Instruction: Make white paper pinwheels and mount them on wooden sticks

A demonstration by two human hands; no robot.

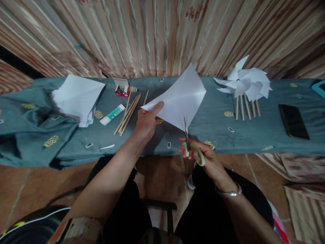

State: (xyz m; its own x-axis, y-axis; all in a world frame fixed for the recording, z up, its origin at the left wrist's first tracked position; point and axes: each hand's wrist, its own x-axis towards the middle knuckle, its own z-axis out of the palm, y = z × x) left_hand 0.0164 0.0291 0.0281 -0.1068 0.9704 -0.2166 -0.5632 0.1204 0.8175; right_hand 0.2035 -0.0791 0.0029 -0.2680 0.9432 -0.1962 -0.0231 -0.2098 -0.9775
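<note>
My left hand point(149, 120) pinches a white paper sheet point(182, 91) by its left corner, thumb on top. The sheet is held above the cloth with a faint crease across it. In my right hand point(200, 152) are scissors point(198, 156) with pale green handles, fingers through the loops. Their blades reach the sheet's near corner, where a short slit shows. Just left of my left hand lie several wooden sticks point(130, 113), a glue stick point(113, 114) and a small red box point(122, 90) of metal pins or tacks.
A stack of white paper point(77, 96) lies at the left. Several paper pinwheels point(245, 81) on sticks are piled at the right, beside a dark phone point(294, 121). A paper scrap point(107, 147) sits near the front edge of the green cloth point(210, 112). A striped curtain point(152, 37) hangs behind.
</note>
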